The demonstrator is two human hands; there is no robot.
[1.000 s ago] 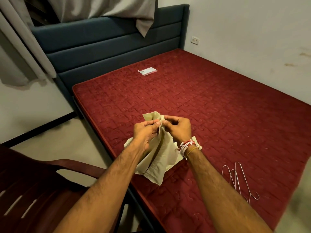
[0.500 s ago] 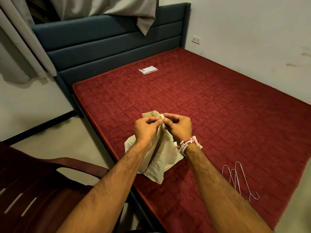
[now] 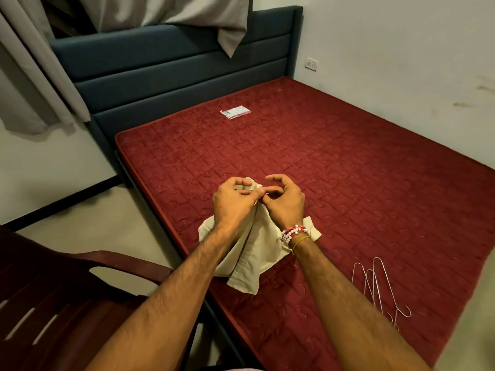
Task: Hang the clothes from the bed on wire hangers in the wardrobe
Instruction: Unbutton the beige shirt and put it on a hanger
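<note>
The left grip and right grip both pinch a cream shirt over the bed; wire hangers lie to their right.

One view alone is given, taken by a wide-angle camera worn on the head. The scene is looked at forward and down, from beside the near edge of the bed, which is laid out ahead and to the right. Both forearms are seen reaching in from the lower edge. The left hand and right hand, with the garment pinched in them, are caught close, near the middle. The headboard and wall are taken in farther off.
</note>
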